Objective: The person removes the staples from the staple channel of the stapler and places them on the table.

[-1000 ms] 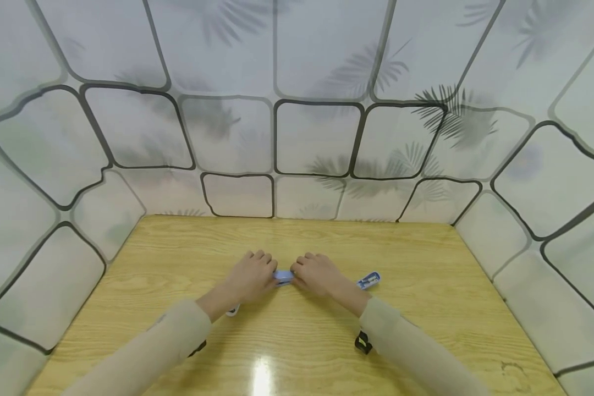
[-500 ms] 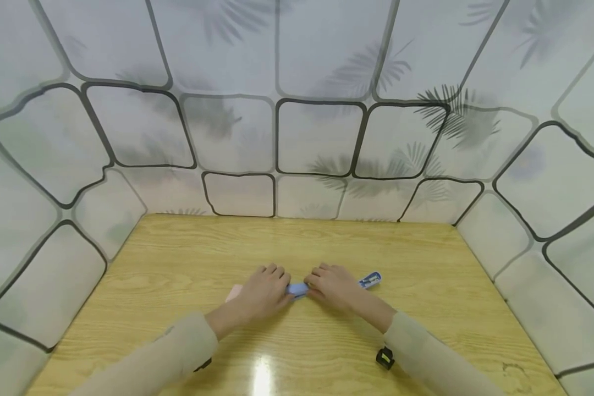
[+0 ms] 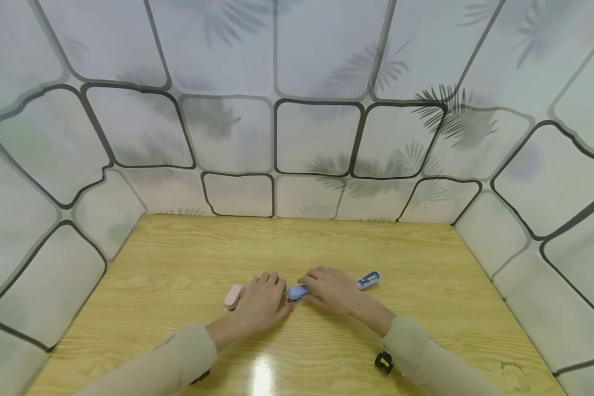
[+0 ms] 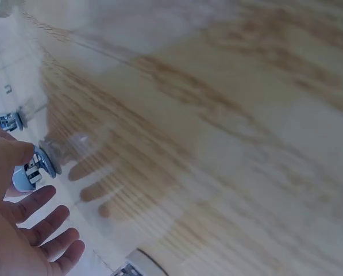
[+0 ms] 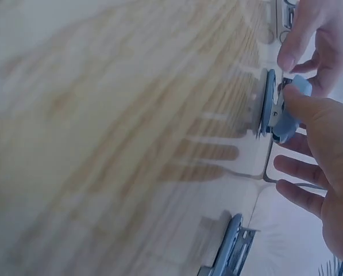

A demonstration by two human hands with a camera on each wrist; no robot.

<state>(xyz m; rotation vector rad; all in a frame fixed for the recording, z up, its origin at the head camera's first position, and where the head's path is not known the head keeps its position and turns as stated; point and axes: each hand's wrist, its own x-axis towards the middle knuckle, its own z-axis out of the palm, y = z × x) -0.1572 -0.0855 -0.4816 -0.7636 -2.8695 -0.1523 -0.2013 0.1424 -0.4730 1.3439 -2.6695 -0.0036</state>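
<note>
A small blue stapler [image 3: 297, 293] lies at the middle of the table, its base against the tabletop in the right wrist view. My right hand [image 3: 331, 290] holds its right end, thumb [image 5: 300, 103] on the blue body and the other fingers stretched out. Beside its left end is my left hand [image 3: 262, 300], its fingers [image 4: 47, 224] spread and relaxed. A pink stapler [image 3: 234, 296] stands just left of my left hand, partly hidden by it. To the right, behind my right hand, lies another blue stapler [image 3: 368, 280] with its inside showing.
The wooden table [image 3: 297, 242] is bounded by pale patterned walls [image 3: 312, 137] at the back and sides. A black wrist device [image 3: 384, 362] hangs below my right sleeve. A bright reflection [image 3: 262, 374] shows near the front.
Both hands came nearer and to the right with the blue stapler. My left hand has since loosened from the stapler's left end, and the pink stapler is now uncovered.
</note>
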